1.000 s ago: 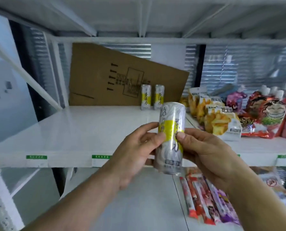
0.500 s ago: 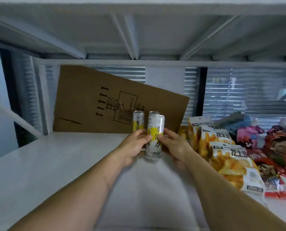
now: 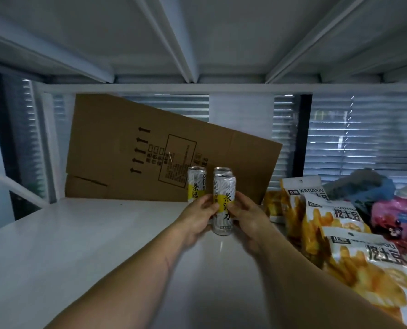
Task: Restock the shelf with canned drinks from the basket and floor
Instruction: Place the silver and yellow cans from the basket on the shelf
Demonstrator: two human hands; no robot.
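Note:
A tall silver and yellow drink can point(image 3: 224, 191) stands upright on the white shelf point(image 3: 79, 245), deep in toward the back. My left hand point(image 3: 197, 218) grips its left side and my right hand point(image 3: 244, 218) grips its right side, thumbs on the yellow label. Two matching cans stand just behind it: one to the left point(image 3: 195, 184), and one directly behind point(image 3: 222, 170) with only its top showing. The basket and floor are out of view.
A flattened cardboard box point(image 3: 138, 148) leans against the back of the shelf behind the cans. Yellow chip bags point(image 3: 335, 224) and pink pouches point(image 3: 397, 210) fill the right side. The upper shelf's underside point(image 3: 197, 32) hangs low overhead.
Both hands carried the can from in front of the shelf edge deep onto the shelf and set it down in front of the two standing cans. The camera moved closer in.

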